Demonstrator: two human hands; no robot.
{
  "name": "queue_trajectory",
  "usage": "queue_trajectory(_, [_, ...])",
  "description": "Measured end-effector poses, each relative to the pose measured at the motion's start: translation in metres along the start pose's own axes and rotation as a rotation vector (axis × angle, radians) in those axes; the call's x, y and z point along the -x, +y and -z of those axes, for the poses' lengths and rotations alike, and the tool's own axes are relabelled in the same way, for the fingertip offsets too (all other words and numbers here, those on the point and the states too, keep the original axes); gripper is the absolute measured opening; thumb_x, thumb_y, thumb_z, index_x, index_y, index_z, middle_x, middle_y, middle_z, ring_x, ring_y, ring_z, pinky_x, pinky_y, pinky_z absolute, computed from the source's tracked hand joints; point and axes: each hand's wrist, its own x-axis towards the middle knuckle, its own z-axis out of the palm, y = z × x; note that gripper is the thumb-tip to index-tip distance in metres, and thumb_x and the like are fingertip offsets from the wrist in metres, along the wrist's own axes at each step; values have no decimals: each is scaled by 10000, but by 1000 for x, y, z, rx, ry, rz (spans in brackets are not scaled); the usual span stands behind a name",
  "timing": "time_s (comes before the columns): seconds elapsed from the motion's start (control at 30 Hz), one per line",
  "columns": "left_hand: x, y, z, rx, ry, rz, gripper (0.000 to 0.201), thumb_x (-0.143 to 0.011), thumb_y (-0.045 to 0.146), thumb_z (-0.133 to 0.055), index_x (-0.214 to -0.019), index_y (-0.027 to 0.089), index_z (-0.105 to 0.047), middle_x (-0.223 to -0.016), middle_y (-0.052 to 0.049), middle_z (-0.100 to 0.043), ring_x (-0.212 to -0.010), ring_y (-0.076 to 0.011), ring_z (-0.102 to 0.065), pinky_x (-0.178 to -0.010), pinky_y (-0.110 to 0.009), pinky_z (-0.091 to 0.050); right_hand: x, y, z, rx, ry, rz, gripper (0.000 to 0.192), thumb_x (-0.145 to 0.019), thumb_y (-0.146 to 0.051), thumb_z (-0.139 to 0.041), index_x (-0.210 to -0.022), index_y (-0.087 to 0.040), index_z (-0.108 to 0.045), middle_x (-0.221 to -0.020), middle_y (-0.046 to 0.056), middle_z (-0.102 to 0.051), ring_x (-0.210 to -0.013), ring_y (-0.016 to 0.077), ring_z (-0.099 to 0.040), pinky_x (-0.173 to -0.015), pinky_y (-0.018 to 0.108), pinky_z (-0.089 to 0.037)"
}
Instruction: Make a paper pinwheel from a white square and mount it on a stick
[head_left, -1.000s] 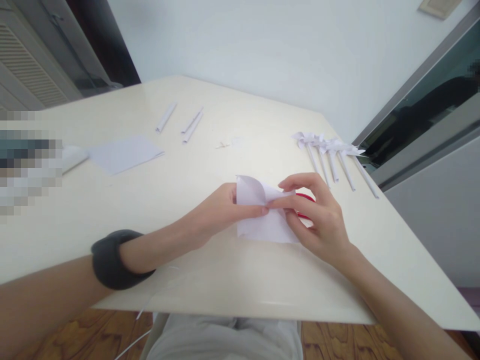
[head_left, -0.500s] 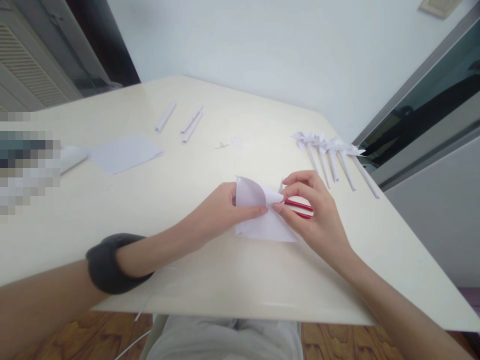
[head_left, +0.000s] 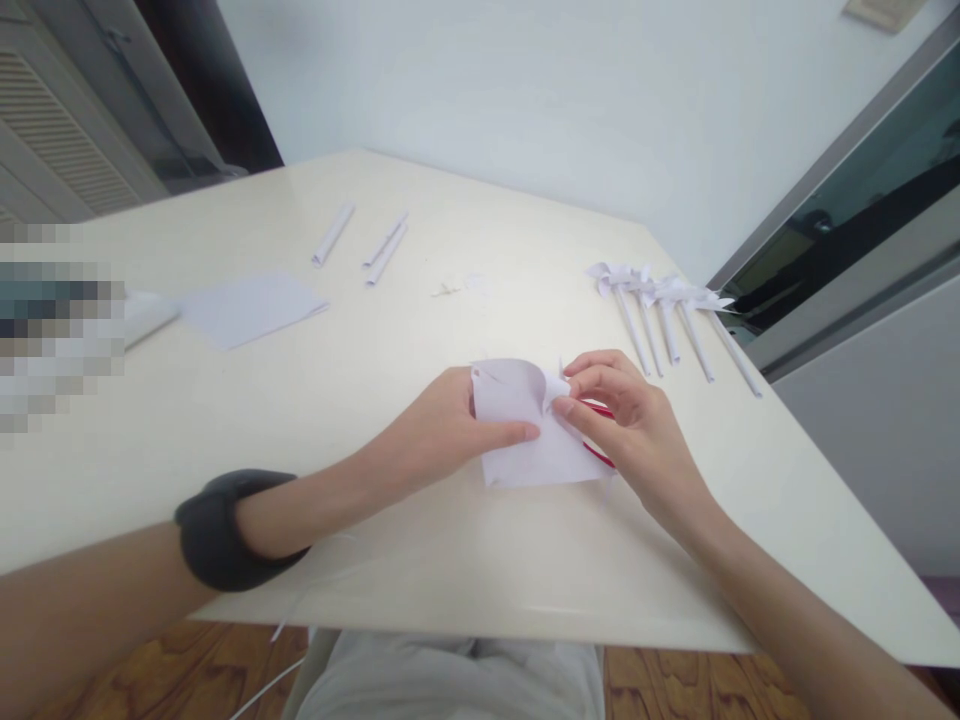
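Between my hands is a white sheet of paper, with one part curled over toward its middle. My left hand grips its left side, thumb on top and the other fingers hidden beneath. With thumb and fingertips, my right hand pinches the curled-over part of the same sheet. Partly hidden behind the right hand and the paper are red-handled scissors; their blades do not show.
On the right lie several paper pinwheels on rolled paper sticks. Toward the back left are three paper rolls, with flat white paper sheets nearer. Small paper scraps lie mid-table.
The curled part has opened out somewhat and shifted slightly right under my right fingers. My left thumb has slid a little lower on the sheet. More of the lower red handle shows.
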Motion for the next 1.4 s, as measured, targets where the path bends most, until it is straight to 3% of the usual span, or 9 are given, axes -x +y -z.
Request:
queue_trajectory(0.13, [0, 3, 0, -5, 2, -36, 150, -742, 253, -671, -885, 222, -644, -774, 50, -664, -711, -130, -614, -580, -196, -454, 2, -1, -3, 15, -1, 12, 88, -804, -233, -647, -732, -203, -606, -1031, 27, -505, -994, 143, -542, -847, 260, -484])
queue_trajectory(0.53, [0, 7, 1, 12, -28, -18, 206, -762, 289, -658, -935, 192, -602, -901, 7, -644, -807, -137, -591, -653, -212, -452, 0, 1, -5, 102, 9, 114, 79, -817, -172, -624, -754, -199, -584, -1015, 35, -502, -1003, 165, -543, -859, 324, -495])
queue_trajectory(0.77, [1, 12, 2, 47, -37, 29, 209, -756, 281, -656, -933, 184, -601, -918, -9, -635, -829, -156, -585, -665, -230, -453, 4, -1, -6, 129, 2, 118, 63, -830, -201, -614, -777, -205, -579, -1019, 34, -510, -986, 169, -548, -742, 290, -527])
queue_trajectory(0.93, [1, 13, -5, 85, 64, 58, 168, -718, 260, -685, -875, 211, -647, -815, 25, -636, -709, -131, -588, -583, -197, -423, 7, -3, -8, 142, 0, 149, 75, -828, -187, -610, -791, -211, -549, -1018, 43, -503, -997, 174, -537, -795, 306, -512])
queue_trajectory(1.07, [0, 11, -6, 115, 90, 107, 199, -681, 303, -704, -863, 236, -660, -774, 12, -652, -670, -163, -599, -522, -204, -415, 5, -4, -9, 153, -11, 157, 70, -831, -223, -609, -818, -220, -540, -1048, 52, -497, -1000, 170, -538, -854, 319, -487])
queue_trajectory(1.2, [-2, 12, 1, 134, 126, 91, 251, -647, 299, -735, -878, 243, -655, -828, 8, -662, -718, -171, -606, -535, -192, -425, -3, -4, -2, 106, -16, 99, 104, -877, -323, -540, -900, -221, -546, -1078, 56, -533, -999, 169, -549, -845, 316, -478])
queue_trajectory(1.3, [-2, 13, 5, 114, 111, 113, 262, -675, 285, -723, -918, 241, -634, -849, 13, -656, -741, -157, -598, -580, -190, -435, -10, 0, 12, -3, -14, -41, 170, -916, -358, -456, -928, -214, -544, -1068, 51, -594, -959, 161, -581, -827, 316, -475])
queue_trajectory(1.4, [-3, 11, 7, 80, 105, 95, 264, -701, 302, -707, -944, 237, -626, -886, 6, -653, -781, -164, -596, -606, -198, -439, -14, 3, 27, -167, -164, -169, 110, -909, -283, -472, -995, -224, -508, -921, 29, -661, -886, 153, -631, -820, 324, -479])
